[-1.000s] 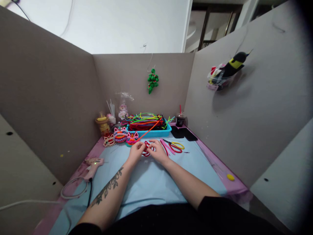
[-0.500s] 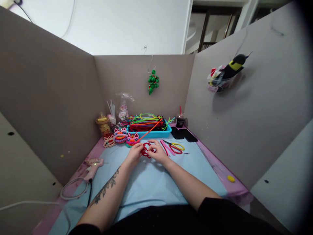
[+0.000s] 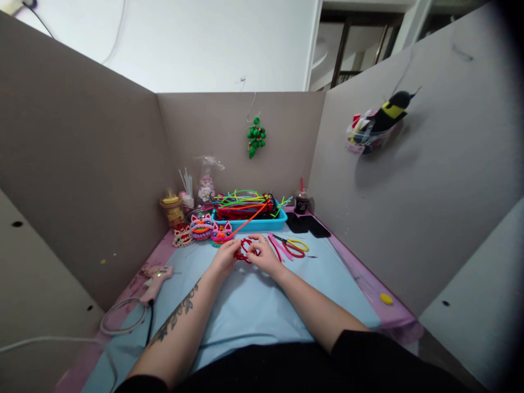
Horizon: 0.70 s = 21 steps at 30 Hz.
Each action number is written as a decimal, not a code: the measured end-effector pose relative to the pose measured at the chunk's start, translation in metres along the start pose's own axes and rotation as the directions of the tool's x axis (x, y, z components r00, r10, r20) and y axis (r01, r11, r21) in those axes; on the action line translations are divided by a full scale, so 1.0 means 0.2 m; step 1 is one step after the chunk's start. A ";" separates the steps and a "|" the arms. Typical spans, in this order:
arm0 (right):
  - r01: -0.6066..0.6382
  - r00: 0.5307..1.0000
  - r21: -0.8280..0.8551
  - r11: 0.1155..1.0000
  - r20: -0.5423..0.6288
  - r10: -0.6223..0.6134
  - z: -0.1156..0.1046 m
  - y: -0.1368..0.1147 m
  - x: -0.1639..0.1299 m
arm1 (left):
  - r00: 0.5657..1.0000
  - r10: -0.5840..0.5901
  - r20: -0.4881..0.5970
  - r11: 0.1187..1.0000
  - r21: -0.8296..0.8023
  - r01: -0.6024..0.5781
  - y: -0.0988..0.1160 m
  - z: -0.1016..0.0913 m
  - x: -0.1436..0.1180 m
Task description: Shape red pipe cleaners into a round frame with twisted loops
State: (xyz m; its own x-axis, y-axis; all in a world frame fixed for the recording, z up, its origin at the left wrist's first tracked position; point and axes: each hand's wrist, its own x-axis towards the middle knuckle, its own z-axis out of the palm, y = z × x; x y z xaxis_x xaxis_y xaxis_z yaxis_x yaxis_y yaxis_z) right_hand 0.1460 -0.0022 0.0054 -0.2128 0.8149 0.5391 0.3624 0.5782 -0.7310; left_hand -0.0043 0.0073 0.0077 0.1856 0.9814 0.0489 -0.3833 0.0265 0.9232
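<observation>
Red pipe cleaner now looped rounder than a second ago; left hand at nine o'clock, right hand at three, both pinching it; bending continues.

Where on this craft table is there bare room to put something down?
Free: the blue mat between the forearms, and its right side between the scissors and yellow blob. Crowded: the back row around the blue tray, and by the glue gun.
</observation>
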 end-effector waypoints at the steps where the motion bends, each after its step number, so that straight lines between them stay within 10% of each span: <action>1: 0.013 1.000 -0.006 1.000 0.007 -0.013 0.00 0.00 0.00 | 1.000 -0.002 0.000 1.000 -0.001 0.002 0.00 0.00 0.00; 13: 0.027 1.000 0.021 0.999 0.012 -0.028 -0.01 0.01 0.00 | 0.998 -0.020 -0.058 0.997 0.077 0.024 0.04 0.03 -0.03; 21: -0.144 0.964 0.433 0.890 -0.141 0.225 -0.09 0.07 0.06 | 0.956 -0.258 -0.136 0.923 -0.328 0.202 0.10 -0.03 0.00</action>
State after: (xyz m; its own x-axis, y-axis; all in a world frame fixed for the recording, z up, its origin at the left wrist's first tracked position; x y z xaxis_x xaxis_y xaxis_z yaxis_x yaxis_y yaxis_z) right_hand 0.1646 0.0151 0.0099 0.0046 0.9101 0.4143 -0.0394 0.4141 -0.9094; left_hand -0.0173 0.0098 0.0244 0.1533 0.9577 -0.2436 -0.6127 0.2855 0.7369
